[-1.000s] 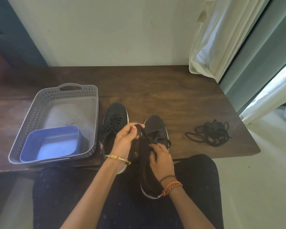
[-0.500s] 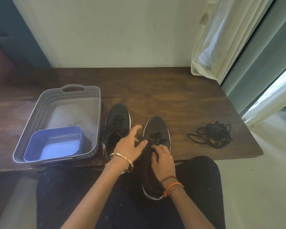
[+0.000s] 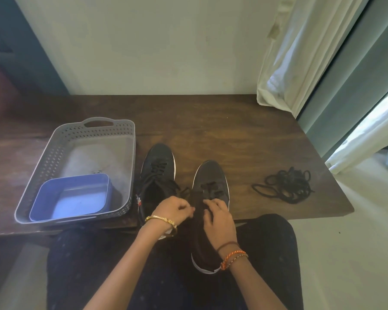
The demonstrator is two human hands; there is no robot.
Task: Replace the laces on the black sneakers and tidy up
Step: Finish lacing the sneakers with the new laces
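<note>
Two black sneakers stood side by side at the lower centre of a dark wooden table (image 3: 222,130), toes pointing to the top of the frame. At the left sat a grey perforated basket (image 3: 54,157) with a blue tub (image 3: 70,198) in its near corner. The right sneaker (image 3: 211,191) overhung the near edge onto the person's lap, its long axis running top to bottom. The left sneaker (image 3: 158,173) looked already laced. A loose tangle of black laces (image 3: 285,186) lay well apart at the right. The right hand (image 3: 220,220) rested on the right sneaker, fingers curled at its eyelets. The left hand (image 3: 174,209) was closed, seemingly pinching a lace end — too dark to be sure. Both hands touched the shoe's throat, equally near.
</note>
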